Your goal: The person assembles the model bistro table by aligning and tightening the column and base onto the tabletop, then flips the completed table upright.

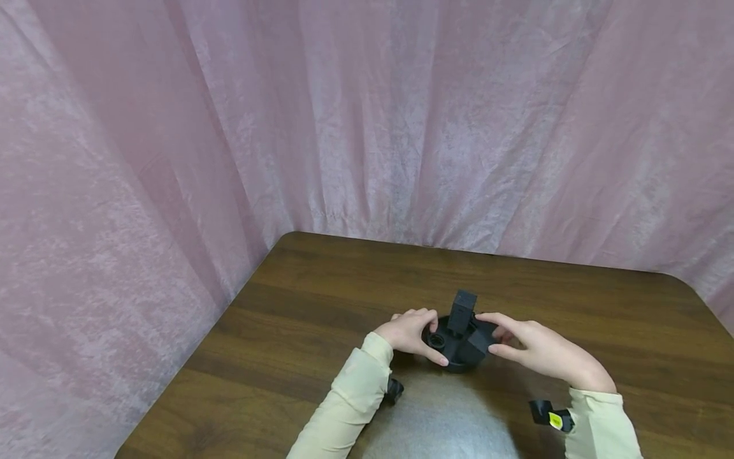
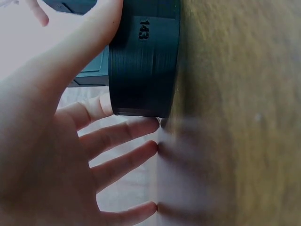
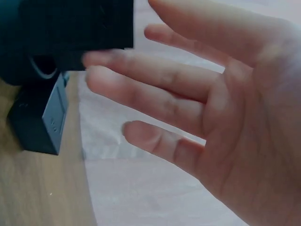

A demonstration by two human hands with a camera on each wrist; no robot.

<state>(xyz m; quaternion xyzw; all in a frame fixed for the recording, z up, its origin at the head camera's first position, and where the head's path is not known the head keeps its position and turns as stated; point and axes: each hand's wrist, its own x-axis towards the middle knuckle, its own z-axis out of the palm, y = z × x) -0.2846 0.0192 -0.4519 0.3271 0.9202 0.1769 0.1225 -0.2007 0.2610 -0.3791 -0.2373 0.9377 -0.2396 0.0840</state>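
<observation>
A round black base (image 1: 455,366) rests on the brown table, with the number 143 on its side wall (image 2: 143,70). Rising from it are an upright rectangular block (image 1: 462,311), a slanted block (image 1: 473,347) and a small ring-shaped socket (image 1: 436,341). My left hand (image 1: 408,333) grips the base's left side between thumb and index finger; its other fingers spread down to the tabletop. On the right, my right hand (image 1: 541,354) has its fingers extended beside the blocks. Whether its fingertips touch them I cannot tell. Part of the base is hidden by the hands.
The wooden table (image 1: 241,357) reaches back to pink curtains (image 1: 367,115) hanging along its far and left edges. Black wrist camera mounts stick out below both forearms, the right one (image 1: 550,415) carrying a yellow label.
</observation>
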